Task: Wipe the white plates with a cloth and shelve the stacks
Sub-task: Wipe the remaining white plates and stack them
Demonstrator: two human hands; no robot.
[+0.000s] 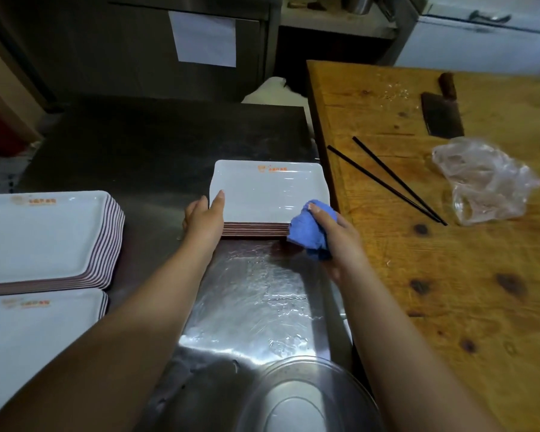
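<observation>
Head view, looking down on a steel worktop [156,145] with a wooden worktop [480,275] butted against it at right of frame.

Centre of frame: small stack of white plates [268,194], square-cornered, orange print on the top one's far rim, brown edges showing beneath. Nothing lying on the top plate except the cloth at its near right corner.

Left edge of frame: tall stack of long white plates [44,238], striped edges fanning down its right side. Just below it, second stack of the same plates [38,338], cut off by the frame edge.

Bottom centre: upturned steel basin [300,400], partly out of frame; contents not visible.

Left hand [205,218] set against the small stack's left side, fingers fairly straight, thumb lying on the top plate's left rim, other fingers down along the stack's edge. Whether curled under the stack, cannot tell.

Right hand [337,235] closed round a bunched blue cloth [309,232], pressing it onto the near right corner of the small stack; part of the cloth hanging down past the plate edges.

On the wooden worktop, right of frame: two black chopsticks [387,179] lying slantwise, crumpled clear plastic bag [483,182] beside their near ends, cleaver [441,115] further up.
</observation>
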